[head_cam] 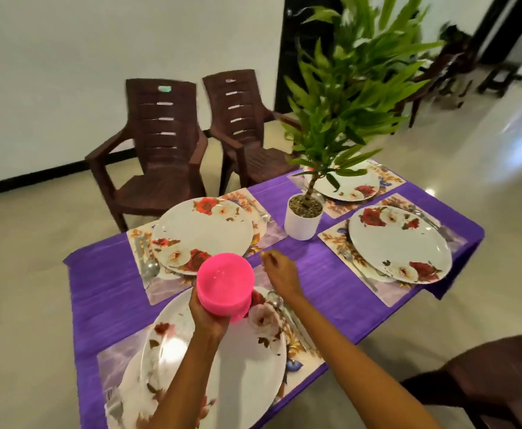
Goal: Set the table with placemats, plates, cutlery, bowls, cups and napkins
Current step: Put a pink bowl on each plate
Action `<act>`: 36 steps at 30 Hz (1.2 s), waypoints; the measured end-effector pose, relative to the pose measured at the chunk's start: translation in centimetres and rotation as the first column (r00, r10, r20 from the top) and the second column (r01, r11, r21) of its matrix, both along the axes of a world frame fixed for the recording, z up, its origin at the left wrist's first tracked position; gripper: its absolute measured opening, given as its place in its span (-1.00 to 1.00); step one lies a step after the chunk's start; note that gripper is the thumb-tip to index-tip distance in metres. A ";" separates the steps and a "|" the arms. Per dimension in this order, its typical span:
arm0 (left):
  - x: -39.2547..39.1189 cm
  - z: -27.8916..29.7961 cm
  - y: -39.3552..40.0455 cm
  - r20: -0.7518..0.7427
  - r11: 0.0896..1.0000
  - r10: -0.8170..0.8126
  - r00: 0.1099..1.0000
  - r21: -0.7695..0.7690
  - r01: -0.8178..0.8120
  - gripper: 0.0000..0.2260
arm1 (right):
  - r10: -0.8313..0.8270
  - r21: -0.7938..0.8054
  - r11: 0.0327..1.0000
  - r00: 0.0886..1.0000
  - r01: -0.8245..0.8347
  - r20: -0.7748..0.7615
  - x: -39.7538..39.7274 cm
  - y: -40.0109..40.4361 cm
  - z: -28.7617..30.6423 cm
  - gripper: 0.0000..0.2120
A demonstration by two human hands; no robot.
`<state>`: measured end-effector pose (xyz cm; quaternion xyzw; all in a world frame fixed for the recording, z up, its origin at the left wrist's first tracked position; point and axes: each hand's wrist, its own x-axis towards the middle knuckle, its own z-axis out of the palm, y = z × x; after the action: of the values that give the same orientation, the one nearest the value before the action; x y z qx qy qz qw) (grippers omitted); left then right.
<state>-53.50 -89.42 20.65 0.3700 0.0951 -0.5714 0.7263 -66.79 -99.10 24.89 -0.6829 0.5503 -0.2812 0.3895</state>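
**Pink bowls held over a table laid for four**

My left hand grips a stack of pink bowls from below and behind, fingers curled round its base, above the far edge of the nearest plate. The stack tips away from me: its open mouth faces up and towards the camera, its short axis leaning towards the far-left plate. How many bowls are nested I cannot tell. My right hand hovers just beside the stack over the purple tablecloth, palm down, fingers loosely bent and holding nothing; the two hands are apart. Four floral plates sit on placemats, the right one lying long-axis along the table's edge, another partly behind a potted plant. A spoon lies left of the far-left plate, its bowl end towards me. Two brown chairs stand by the wall.
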 end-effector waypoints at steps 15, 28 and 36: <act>-23.2 3.1 -18.8 0.033 0.957 -0.284 0.958 -0.051 0.285 -0.58 | 0.004 -0.080 0.997 0.987 -0.017 -0.159 -22.6 -14.7 4.2 -0.79; -35.6 0.4 -32.3 -0.051 0.973 -0.220 0.974 0.054 0.223 -0.76 | -0.180 -0.017 0.984 0.978 0.179 -0.106 -37.5 -31.5 5.0 -0.82; -34.6 -0.4 -37.6 -0.046 0.991 -0.120 0.992 0.059 0.123 -0.53 | -0.290 0.054 0.950 0.936 0.306 -0.200 -39.9 -37.9 0.4 -0.76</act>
<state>-88.11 -127.05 20.24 0.3855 0.1053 -0.6190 0.6761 -106.72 -136.98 25.25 -0.5982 0.6935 -0.2470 0.3165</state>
